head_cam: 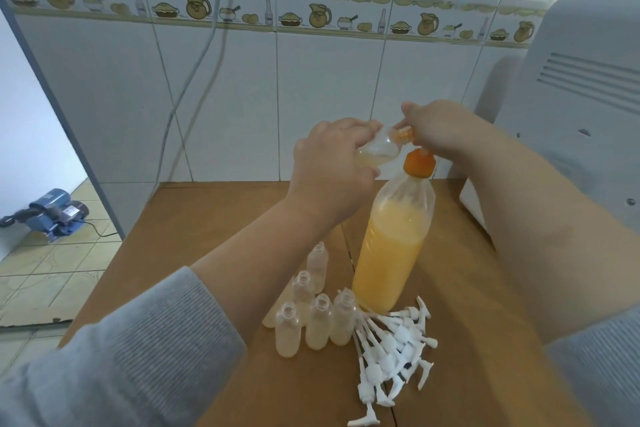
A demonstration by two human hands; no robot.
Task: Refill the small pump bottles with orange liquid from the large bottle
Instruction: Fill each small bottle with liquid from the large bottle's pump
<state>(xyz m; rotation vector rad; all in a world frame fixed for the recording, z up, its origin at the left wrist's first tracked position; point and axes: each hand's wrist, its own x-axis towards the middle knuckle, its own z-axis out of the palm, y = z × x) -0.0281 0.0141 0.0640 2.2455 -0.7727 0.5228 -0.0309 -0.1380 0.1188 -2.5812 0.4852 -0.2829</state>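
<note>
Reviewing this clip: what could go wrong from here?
The small clear bottle, tilted on its side in the left hand while the right hand pinches its neck, could dribble its leftover liquid. An elbow might topple the tall orange-filled bottle or the uncapped small bottles beside it.

Large bottle: one. Small bottles: five standing, one held. Pump heads: heap, uncountable.
</note>
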